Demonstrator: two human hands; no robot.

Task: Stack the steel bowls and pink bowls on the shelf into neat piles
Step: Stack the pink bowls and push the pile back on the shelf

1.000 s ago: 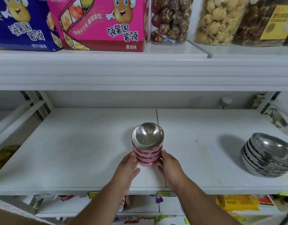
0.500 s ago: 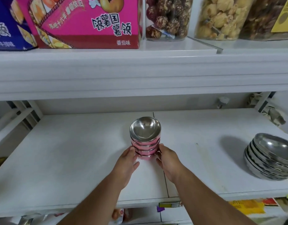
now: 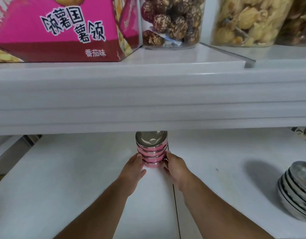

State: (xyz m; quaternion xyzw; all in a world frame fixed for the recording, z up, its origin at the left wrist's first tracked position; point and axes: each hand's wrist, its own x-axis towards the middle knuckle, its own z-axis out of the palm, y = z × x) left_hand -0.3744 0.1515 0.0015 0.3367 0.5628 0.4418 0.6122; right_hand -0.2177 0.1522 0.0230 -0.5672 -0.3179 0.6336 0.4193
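Head view shows the pink bowls (image 3: 151,156) as one pile in the middle of the frame on the shelf (image 3: 71,178), with the left hand (image 3: 134,169) and right hand (image 3: 174,167) pressing its two sides, fingers lightly curled around the lower bowls. I think both sides should be pushed evenly so the pile does not tilt. The steel bowls (image 3: 297,188) sit nested at the lower right, leaning. On the pink box (image 3: 62,28) at the upper left I read 番茄味
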